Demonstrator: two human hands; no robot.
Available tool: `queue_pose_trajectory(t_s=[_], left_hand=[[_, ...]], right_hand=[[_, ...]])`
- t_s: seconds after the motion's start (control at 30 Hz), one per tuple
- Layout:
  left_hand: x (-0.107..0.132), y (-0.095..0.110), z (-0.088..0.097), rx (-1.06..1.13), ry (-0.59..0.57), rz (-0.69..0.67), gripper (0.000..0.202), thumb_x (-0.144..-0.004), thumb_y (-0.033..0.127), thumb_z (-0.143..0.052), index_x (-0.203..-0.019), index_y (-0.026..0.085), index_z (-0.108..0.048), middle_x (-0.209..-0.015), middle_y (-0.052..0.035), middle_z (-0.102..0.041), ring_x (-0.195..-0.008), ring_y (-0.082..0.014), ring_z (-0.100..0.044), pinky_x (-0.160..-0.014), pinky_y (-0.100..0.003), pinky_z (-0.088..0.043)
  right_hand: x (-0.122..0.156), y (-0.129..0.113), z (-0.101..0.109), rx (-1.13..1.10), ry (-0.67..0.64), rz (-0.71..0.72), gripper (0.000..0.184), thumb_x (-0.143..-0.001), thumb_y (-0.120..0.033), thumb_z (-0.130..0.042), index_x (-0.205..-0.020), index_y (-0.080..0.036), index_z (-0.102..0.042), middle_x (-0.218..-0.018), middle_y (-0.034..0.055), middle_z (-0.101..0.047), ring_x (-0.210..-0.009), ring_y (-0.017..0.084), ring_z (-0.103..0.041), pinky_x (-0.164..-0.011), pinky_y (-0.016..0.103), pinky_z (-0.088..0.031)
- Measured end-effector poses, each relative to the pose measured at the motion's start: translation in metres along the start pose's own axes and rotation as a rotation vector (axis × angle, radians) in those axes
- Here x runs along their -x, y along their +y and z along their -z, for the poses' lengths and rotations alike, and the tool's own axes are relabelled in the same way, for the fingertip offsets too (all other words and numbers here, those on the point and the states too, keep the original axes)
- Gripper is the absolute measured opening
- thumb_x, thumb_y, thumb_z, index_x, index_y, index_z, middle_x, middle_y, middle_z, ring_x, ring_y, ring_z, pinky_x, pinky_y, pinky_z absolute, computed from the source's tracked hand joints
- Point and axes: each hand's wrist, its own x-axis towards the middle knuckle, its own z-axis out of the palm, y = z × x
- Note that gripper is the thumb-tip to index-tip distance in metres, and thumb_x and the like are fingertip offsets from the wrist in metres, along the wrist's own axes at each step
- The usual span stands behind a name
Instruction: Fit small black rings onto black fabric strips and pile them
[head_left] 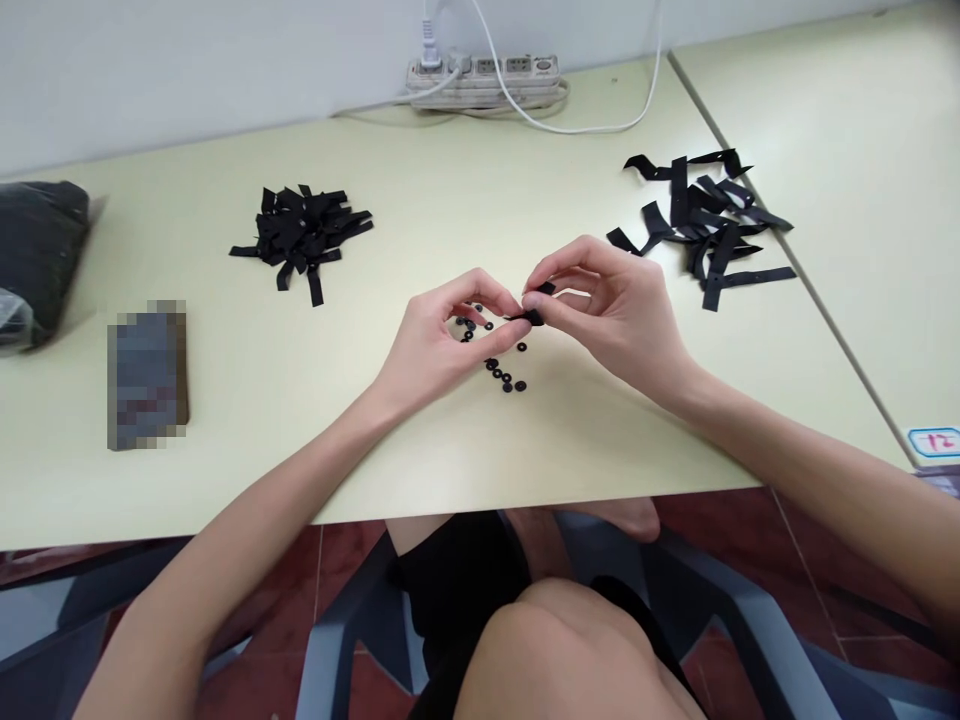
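My left hand (442,340) and my right hand (607,300) meet over the middle of the pale table (300,420). Both pinch one short black strap piece (534,316) between thumb and fingertips. Several small black rings (504,378) lie scattered on the table right under and between the hands. A pile of black strap pieces (304,235) lies to the far left. A looser pile of longer black straps (705,225) lies to the far right.
A white power strip (484,78) with cables sits at the table's back edge by the wall. A dark bag (37,255) lies at the far left, with a blurred dark flat object (146,375) in front of it. A second table (862,200) adjoins on the right.
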Motion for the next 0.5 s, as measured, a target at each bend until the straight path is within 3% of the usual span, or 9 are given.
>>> queue_pose_trajectory(t_s=[0.3, 0.5], left_hand=[[0.0062, -0.0001, -0.0024, 0.014, -0.024, -0.026, 0.030, -0.096, 0.047, -0.090, -0.101, 0.025, -0.071, -0.101, -0.0012, -0.076, -0.097, -0.0189, -0.076, -0.094, -0.039, -0.069], [0.0059, -0.0028, -0.0044, 0.071, -0.029, -0.007, 0.022, -0.099, 0.040, -0.087, -0.111, 0.027, -0.074, -0.107, -0.0012, -0.077, -0.097, -0.0176, -0.077, -0.090, -0.035, -0.070]], right_hand=[[0.0036, -0.0031, -0.0032, 0.063, 0.014, 0.005, 0.025, -0.098, -0.051, -0.088, -0.097, -0.031, -0.073, -0.106, 0.0052, -0.073, -0.104, 0.027, -0.074, -0.090, 0.049, -0.072], [-0.0012, 0.0021, 0.0009, 0.012, 0.025, -0.032, 0.025, -0.101, -0.054, -0.085, -0.104, -0.032, -0.075, -0.112, 0.0054, -0.075, -0.111, 0.028, -0.076, -0.095, 0.048, -0.071]])
